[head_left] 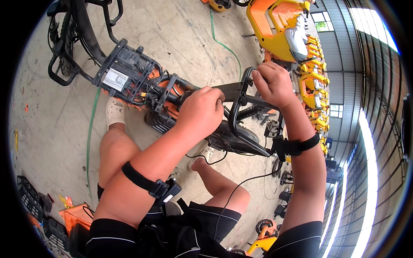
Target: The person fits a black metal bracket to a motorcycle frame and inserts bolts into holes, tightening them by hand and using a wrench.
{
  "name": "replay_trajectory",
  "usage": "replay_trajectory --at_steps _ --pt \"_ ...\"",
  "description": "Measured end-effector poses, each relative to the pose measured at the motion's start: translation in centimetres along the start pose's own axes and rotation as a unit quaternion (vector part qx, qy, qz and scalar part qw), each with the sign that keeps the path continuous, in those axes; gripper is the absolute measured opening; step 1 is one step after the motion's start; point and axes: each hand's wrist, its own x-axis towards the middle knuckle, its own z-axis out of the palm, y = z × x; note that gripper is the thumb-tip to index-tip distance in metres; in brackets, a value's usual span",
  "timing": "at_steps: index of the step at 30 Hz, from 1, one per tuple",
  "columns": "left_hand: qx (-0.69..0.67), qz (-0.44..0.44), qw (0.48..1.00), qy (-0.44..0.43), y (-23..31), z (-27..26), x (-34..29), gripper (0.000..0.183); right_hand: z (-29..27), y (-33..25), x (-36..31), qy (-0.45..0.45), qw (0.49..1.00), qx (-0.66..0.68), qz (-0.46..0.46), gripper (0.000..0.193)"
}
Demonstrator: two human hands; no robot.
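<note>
A partly stripped electric scooter (176,96) stands in front of me, its orange body and wiring exposed. My left hand (201,112) is closed over its middle, the fingers curled. What they grip is hidden. A flat black panel (232,91) meets that hand and runs right toward a black tubular rack (234,114). At the upper bend of the rack, my right hand (274,85) is closed, with the thumb against the tube. Under the rack are a black coil spring (249,112) and a tyre (241,131).
A battery-like box with a pale label (116,79) sits in the scooter's front part. Yellow scooters (275,32) stand in a row at the right. A green hose (92,133) crosses the concrete floor. Black crates (30,195) and an orange panel (77,217) lie at lower left.
</note>
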Motion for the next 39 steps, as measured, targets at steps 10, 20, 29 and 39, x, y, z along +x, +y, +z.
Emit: replay_trajectory --at_steps 10,20,29,39 --pt "0.009 -0.008 1.0 -0.007 0.0 0.0 0.1 0.014 0.3 -0.9 -0.1 0.004 0.997 -0.016 0.074 0.029" --pt "-0.001 -0.014 1.0 -0.006 0.3 -0.1 0.1 0.015 1.0 -1.0 -0.5 0.027 0.992 0.015 0.126 0.032" --pt "-0.035 -0.024 0.999 -0.016 0.7 -0.1 0.0 0.018 1.3 -1.2 -0.9 0.027 0.985 0.016 0.169 0.035" --pt "-0.11 -0.08 0.981 -0.139 1.9 1.8 -0.9 0.035 1.4 -3.1 -0.2 0.007 0.94 0.014 0.34 0.039"
